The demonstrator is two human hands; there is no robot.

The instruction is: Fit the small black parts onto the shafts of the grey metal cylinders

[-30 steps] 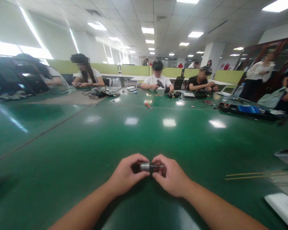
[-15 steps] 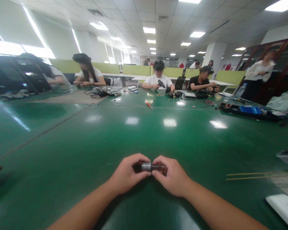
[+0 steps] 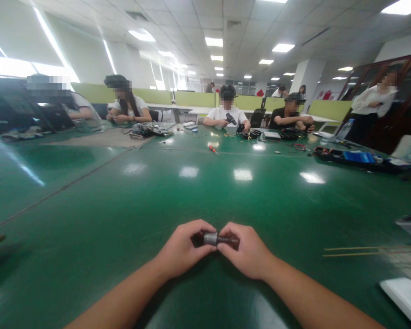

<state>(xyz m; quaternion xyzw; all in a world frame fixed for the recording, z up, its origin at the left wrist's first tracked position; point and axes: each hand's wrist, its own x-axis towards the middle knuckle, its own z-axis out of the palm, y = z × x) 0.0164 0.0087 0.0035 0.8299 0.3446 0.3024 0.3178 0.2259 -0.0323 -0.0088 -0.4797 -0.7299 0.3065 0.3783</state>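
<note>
Between my hands, low over the green table, lies a small metal cylindrical part with a smooth silver sleeve and a dark, ridged shaft on its right. My left hand grips the silver sleeve from the left between thumb and fingers. From the other side, my right hand pinches around the dark shaft, its thumb and index fingertip close to the sleeve's edge. The fingertips of both hands almost meet. What the part's exact kind is cannot be made out, and its ends are partly hidden by my fingers.
A red screwdriver lies farther up the green table. Thin yellow rods and a white object are at right. Across the table several people sit, one holding a power drill. A tool case stands far right.
My hands keep nearly the same grip. The metal part has shifted very slightly to the right in view, and a bit more of the dark shaft shows.
</note>
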